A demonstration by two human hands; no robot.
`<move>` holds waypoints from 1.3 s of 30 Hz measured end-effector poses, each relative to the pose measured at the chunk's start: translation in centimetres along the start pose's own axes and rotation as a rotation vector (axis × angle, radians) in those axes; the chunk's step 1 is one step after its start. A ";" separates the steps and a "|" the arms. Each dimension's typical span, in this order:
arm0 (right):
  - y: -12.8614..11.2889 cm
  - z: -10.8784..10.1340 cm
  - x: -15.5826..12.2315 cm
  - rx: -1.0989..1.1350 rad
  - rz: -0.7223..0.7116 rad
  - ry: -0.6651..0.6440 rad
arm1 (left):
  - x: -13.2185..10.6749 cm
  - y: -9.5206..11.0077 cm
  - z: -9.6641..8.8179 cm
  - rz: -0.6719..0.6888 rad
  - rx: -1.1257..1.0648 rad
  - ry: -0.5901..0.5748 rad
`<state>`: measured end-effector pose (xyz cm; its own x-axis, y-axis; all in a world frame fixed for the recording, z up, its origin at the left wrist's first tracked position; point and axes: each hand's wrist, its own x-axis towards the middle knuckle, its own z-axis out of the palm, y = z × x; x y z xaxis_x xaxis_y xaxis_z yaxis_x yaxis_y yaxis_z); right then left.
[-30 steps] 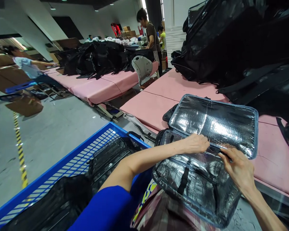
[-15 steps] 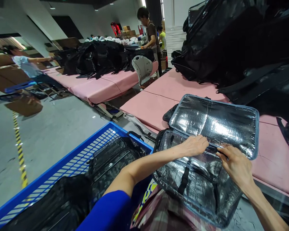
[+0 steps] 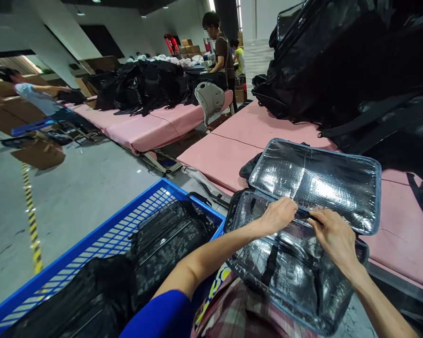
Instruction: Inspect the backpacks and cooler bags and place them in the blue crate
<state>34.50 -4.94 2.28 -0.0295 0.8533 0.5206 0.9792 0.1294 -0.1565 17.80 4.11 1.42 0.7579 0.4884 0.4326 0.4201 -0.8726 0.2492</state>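
Gleaming rectangular bag [image 3: 292,267], apparently foil-lined

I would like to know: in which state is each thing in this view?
Foil-lined bag, open.
Bag lid, folded back, foil side up.
Left hand, pinching near the lid's fold.
Right hand, pinching near the same fold.
Blue crate, holding bags.
Camouflage bag, lying in the crate, seemingly closed.
Black bags at right, heaped.

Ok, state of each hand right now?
Left hand: closed on the black strip of the silver-lined bag.
Right hand: closed, pinching the same strip.
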 end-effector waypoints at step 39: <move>-2.4 -3.3 6.9 0.474 0.119 -0.692 | -2.0 -4.4 -9.6 0.222 0.138 -0.120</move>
<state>32.63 -1.00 9.06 -0.1989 0.9716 -0.1285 0.8003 0.0854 -0.5934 9.63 6.98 7.79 0.8889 0.2885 0.3559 0.2953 -0.9547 0.0364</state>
